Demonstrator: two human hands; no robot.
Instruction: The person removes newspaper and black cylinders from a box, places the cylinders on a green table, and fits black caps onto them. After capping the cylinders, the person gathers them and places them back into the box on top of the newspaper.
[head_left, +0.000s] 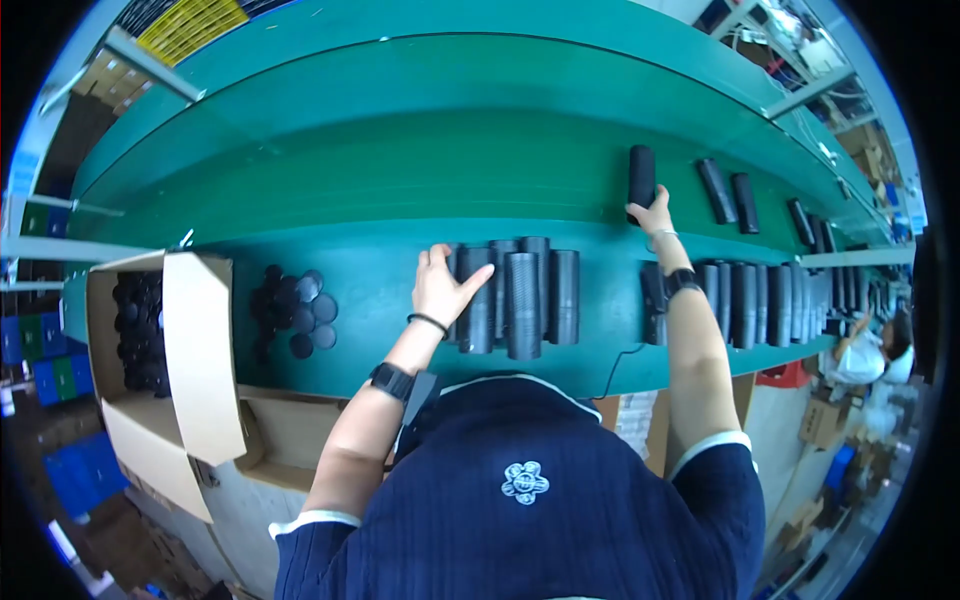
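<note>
My right hand (655,214) reaches to the green belt and grips the lower end of a black cylinder (641,172). My left hand (440,287) is curled at the left side of a cluster of upright-looking black cylinders (522,305) with ribbed or textured sides. Its thumb lies across one black cylinder (476,315) in that cluster, and the fingers pass behind its left edge, partly hidden. Loose round black discs (303,318) lie in a pile to the left of the cluster.
An open cardboard box (205,340) with more black discs stands at the left. Rows of black cylinders (745,305) line the bench on the right. Other cylinders (716,190) lie on the belt (400,150). A thin cable (617,372) hangs at the bench's front edge. Another person (865,350) is far right.
</note>
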